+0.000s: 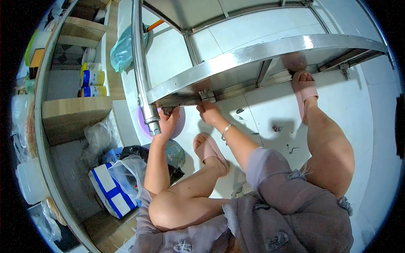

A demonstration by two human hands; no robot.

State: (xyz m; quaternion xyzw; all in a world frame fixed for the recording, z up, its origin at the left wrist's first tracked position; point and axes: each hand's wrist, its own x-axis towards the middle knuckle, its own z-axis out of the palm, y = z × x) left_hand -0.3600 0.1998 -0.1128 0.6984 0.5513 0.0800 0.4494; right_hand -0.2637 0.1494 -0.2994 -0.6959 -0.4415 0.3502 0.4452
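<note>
A stainless-steel rack (253,51) on tubular legs lies tipped in front of me, its lower shelf's edge and underside facing me. By the near left leg (143,80), my left hand (167,123) is closed on a small dark piece (168,110) at the shelf's underside; its kind cannot be made out. My right hand (207,112), a silver bangle on its wrist, has its fingers pressed together at the shelf's lower edge. Just above those fingers is a small metal bracket (207,96). Whatever the right fingers hold is hidden.
Dark scraps (276,128) lie on the white tiled floor. A purple round object (145,128) sits behind my left hand. On my left stands an open wooden cabinet (76,110) with jars (93,78), plastic bags and a blue-white box (110,189). A green bag (124,50) rests beyond the leg.
</note>
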